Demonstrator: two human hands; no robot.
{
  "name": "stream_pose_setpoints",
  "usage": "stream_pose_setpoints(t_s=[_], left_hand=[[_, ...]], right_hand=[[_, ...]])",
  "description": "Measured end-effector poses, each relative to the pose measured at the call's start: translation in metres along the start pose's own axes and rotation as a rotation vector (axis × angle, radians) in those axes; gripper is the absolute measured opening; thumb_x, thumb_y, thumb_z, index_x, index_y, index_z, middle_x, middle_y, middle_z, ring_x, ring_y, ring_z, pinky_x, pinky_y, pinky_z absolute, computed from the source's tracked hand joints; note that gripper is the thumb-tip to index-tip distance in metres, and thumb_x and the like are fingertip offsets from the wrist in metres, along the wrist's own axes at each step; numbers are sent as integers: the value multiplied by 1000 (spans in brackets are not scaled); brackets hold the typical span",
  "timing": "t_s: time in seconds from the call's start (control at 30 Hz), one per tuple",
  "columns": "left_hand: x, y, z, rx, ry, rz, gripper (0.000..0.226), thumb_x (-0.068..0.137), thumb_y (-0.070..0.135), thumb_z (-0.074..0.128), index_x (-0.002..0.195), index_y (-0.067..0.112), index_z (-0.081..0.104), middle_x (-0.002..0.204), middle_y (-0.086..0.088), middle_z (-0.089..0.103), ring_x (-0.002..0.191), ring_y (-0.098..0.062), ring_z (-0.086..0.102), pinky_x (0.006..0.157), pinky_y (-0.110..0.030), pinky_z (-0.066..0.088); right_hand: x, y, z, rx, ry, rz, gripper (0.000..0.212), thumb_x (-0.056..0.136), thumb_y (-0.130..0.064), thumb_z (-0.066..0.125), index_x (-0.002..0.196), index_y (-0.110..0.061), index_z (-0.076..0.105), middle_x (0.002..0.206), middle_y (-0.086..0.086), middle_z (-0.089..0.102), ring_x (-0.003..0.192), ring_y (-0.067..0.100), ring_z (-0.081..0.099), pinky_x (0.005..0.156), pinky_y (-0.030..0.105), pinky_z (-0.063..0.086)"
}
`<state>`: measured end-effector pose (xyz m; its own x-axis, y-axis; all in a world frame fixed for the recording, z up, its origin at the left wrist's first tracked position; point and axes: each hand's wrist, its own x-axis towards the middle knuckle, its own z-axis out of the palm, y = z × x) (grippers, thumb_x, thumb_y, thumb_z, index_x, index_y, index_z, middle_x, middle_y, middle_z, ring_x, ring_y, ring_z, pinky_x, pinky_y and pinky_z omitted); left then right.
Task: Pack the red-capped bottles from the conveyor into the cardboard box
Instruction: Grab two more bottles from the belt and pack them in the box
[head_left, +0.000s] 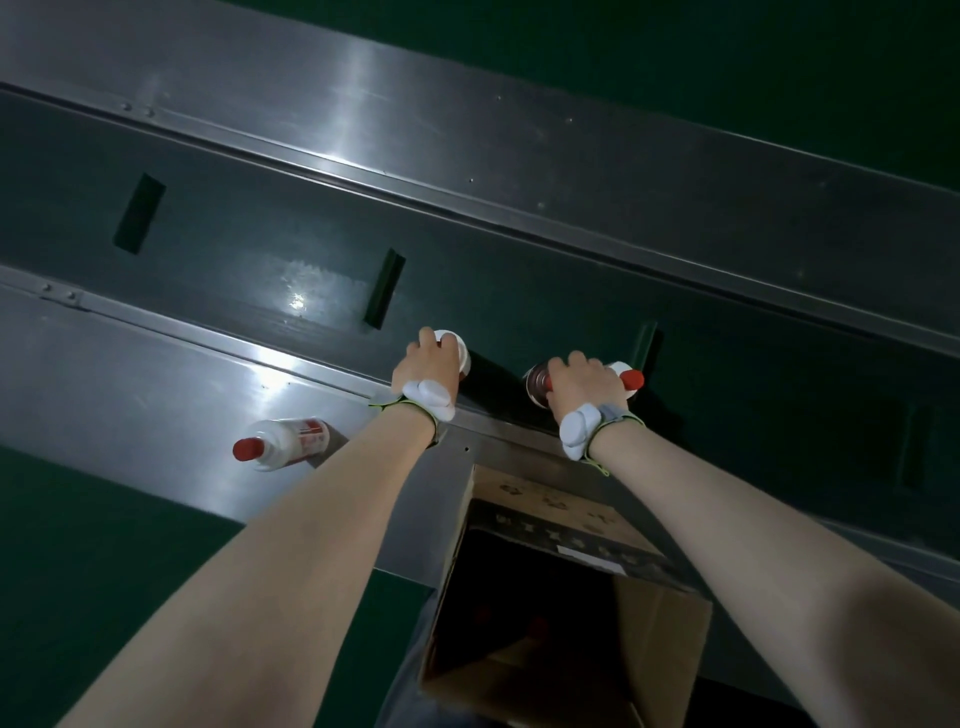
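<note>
Hands reaching over the conveyor (519, 291), arms extended.
Left hand (427, 366) grasps a white bottle (457, 347); right hand (579, 382) grasps a red-capped bottle (629, 378) lying sideways.

A single wide-angle head camera looked steeply down and forward from above the person's outstretched forearms. It faced the conveyor (519, 291), which crossed the frame on a diagonal, with the open cardboard box (660, 623) close below, near the bottom edge.
</note>
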<state>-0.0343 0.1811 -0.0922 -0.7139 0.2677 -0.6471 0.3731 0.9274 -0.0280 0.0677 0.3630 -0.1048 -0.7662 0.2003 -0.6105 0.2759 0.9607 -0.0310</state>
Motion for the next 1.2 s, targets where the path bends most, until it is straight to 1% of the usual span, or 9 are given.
stream_pose_setpoints(t_s=[0.17, 0.27, 0.43, 0.53, 0.67, 0.77, 0.93, 1.1, 1.2], left_hand=[[-3, -3, 1, 14, 51, 24, 60, 92, 0, 74, 144, 8, 44, 138, -16, 45, 116, -33, 59, 77, -36, 51], [-11, -7, 2, 13, 65, 54, 60, 88, -2, 77, 139, 7, 47, 132, -15, 49, 107, -32, 63, 71, -33, 49], [-37, -13, -3, -22, 186, 101, 29, 99, -2, 62, 126, 7, 54, 123, -13, 53, 89, -30, 61, 66, -34, 46], [-60, -13, -14, -14, 236, 125, 19, 106, 6, 58, 124, 8, 54, 123, -12, 53, 94, -31, 63, 67, -35, 48], [-94, -6, -36, -20, 289, 152, 21, 106, 9, 60, 126, 9, 55, 123, -11, 53, 100, -31, 65, 71, -36, 52], [-124, 0, -51, -14, 336, 185, 22, 105, 9, 63, 126, 9, 55, 120, -10, 53, 98, -28, 64, 78, -38, 59], [-179, 5, -68, -38, 459, 238, 26, 104, 10, 65, 128, 11, 54, 120, -8, 55, 97, -26, 63, 82, -40, 61], [-236, 7, -75, -107, 630, 292, 22, 104, 16, 67, 123, 13, 56, 115, -4, 57, 88, -24, 63, 73, -38, 62], [-266, 10, -82, -85, 696, 341, 26, 101, 18, 71, 122, 15, 56, 113, -2, 58, 84, -22, 64, 68, -34, 62]], right_hand=[[0, 1, 2, 27, 32, -15, 29, 98, -22, 64, 124, -12, 57, 120, 13, 59, 105, 34, 59, 86, 44, 51], [-4, 3, 0, 20, 41, -28, 26, 99, -22, 62, 122, -12, 58, 120, 12, 59, 106, 33, 59, 86, 42, 50], [-24, 11, -14, 15, 51, -41, 29, 96, -23, 66, 122, -13, 58, 121, 11, 59, 107, 32, 58, 79, 38, 46], [-41, 15, -31, 7, 73, -32, 28, 98, -25, 64, 124, -14, 59, 123, 10, 59, 109, 31, 59, 80, 37, 46], [-70, 17, -58, -1, 121, -46, 26, 101, -27, 59, 124, -16, 59, 122, 8, 60, 106, 30, 60, 79, 37, 48], [-96, 22, -82, -3, 160, -60, 25, 103, -29, 57, 124, -15, 60, 121, 8, 60, 104, 29, 62, 75, 35, 46], [-145, 24, -113, -5, 216, -104, 21, 100, -28, 57, 117, -17, 61, 116, 5, 61, 98, 27, 63, 71, 34, 46], [-196, 21, -137, 13, 287, -137, 17, 96, -31, 61, 108, -18, 62, 109, 3, 62, 87, 26, 64, 67, 35, 49], [-234, 21, -149, 23, 349, -159, 16, 97, -34, 58, 100, -18, 62, 102, 3, 62, 80, 26, 63, 66, 36, 53]])
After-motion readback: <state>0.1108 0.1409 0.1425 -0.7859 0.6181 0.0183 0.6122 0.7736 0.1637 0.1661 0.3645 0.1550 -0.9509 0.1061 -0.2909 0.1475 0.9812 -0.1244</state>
